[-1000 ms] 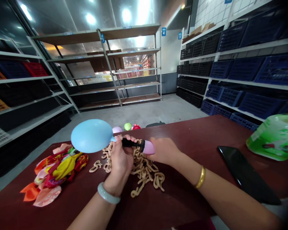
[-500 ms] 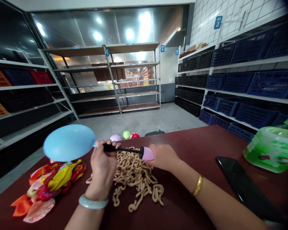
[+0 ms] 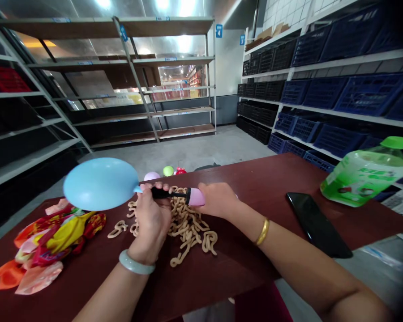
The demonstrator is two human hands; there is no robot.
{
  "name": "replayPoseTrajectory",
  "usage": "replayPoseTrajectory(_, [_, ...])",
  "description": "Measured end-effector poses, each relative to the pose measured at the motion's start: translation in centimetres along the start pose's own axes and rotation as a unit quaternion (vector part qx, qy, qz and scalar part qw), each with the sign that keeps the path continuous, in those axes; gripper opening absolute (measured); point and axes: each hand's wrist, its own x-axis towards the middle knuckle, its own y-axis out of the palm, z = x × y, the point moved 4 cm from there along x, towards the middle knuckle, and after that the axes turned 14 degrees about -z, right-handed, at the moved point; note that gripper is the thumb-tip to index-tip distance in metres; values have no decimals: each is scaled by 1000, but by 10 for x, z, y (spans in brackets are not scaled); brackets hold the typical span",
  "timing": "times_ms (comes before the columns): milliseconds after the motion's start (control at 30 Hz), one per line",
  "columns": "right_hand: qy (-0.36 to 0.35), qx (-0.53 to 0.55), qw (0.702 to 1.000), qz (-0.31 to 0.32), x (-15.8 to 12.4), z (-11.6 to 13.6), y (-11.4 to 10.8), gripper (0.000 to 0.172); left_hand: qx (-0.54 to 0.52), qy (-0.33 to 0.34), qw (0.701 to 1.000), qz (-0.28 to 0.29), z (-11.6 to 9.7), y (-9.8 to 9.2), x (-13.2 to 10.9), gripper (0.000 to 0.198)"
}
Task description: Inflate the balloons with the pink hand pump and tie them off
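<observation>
A light blue balloon (image 3: pixel 100 183), partly inflated, sticks out to the left from the black nozzle of a hand pump (image 3: pixel 174 195). My left hand (image 3: pixel 150 216) is closed round the nozzle and the balloon's neck. My right hand (image 3: pixel 216 200) is wrapped round the pump's pink handle. The thin piston rod shows between nozzle and handle. Both hands hover over a pile of beige S-shaped clips (image 3: pixel 183 223) on the dark red table (image 3: pixel 258 188).
A heap of flat coloured balloons (image 3: pixel 43 243) lies at the table's left. A black phone (image 3: pixel 317 225) and a green bottle (image 3: pixel 364 172) lie at the right. Small inflated balloons (image 3: pixel 168 171) sit on the floor beyond. Shelves with blue crates (image 3: pixel 336 89) line the walls.
The pink handle moved in towards the nozzle, so less rod shows. The balloon looks slightly fuller. The camera has shifted, moving the whole scene left and down.
</observation>
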Motion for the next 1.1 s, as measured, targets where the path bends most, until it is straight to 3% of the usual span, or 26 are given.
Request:
replayPoseTrajectory(133, [4, 30, 999, -20, -5, 10, -4, 51, 9, -4, 1000, 19, 10, 9, -23, 17])
replayPoseTrajectory(300, [18, 54, 998, -22, -4, 12, -3, 53, 18, -1, 999, 28, 4, 12, -23, 20])
replayPoseTrajectory(467, [24, 47, 999, -2, 3, 6, 3, 56, 13, 16, 1000, 12, -20, 7, 3, 19])
replayPoseTrajectory(633, [8, 22, 1000, -14, 7, -6, 6, 51, -25, 54, 997, -55, -57, -14, 39, 12])
replayPoseTrajectory(733, [-3, 6, 999, -36, 7, -9, 6, 50, -52, 72, 993, -78, -66, -24, 50, 12])
replayPoseTrajectory(900, [-13, 4, 999, -48, 3, -4, 11, 42, -59, 69, 993, -70, -47, -24, 41, 19])
replayPoseTrajectory(1100, [-5, 31, 998, -58, -4, 12, 12, 35, -38, 17, 998, -48, -5, -8, 0, 26])
